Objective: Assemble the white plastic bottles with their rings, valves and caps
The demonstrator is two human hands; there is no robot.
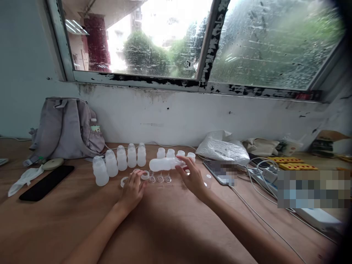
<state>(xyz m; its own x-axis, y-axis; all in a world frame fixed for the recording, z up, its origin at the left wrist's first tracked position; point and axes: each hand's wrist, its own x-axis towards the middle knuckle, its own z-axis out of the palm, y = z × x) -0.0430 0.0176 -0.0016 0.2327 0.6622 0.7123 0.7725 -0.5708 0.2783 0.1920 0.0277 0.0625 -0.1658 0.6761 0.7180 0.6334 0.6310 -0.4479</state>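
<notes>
My right hand has its thumb and fingers closed on the right end of a frosted white baby bottle, which is turned on its side. Whether the bottle touches the table I cannot tell. My left hand is low over several white collar rings, its thumb apart from the fingers and nothing visibly gripped. Clear teats sit in a row between my hands. Behind the sideways bottle stand several uncapped bottle bodies. Clear caps are partly hidden by my right hand.
Several capped bottles stand upright on the left. Farther left are a black phone, a white cloth and a grey backpack. A charging phone, a silvery bubble bag, cables and a power strip lie right.
</notes>
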